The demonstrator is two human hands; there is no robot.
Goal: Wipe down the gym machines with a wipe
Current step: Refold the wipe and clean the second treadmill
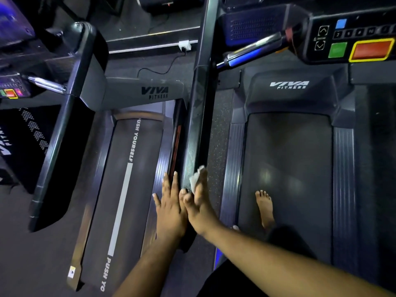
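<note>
Wipe (white) pressed by right hand against treadmill upright.

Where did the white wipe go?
Low centre of the head view: the right hand presses the wipe on the upright bar, beside the left hand.

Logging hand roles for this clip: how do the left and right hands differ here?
The right hand presses a white wipe against the dark treadmill upright; the left hand carries nothing. The left hand lies on the upright's left side with its fingers spread, the right hand on its right side with fingers together. Both are flat, straight-fingered and side by side at the same height.
</note>
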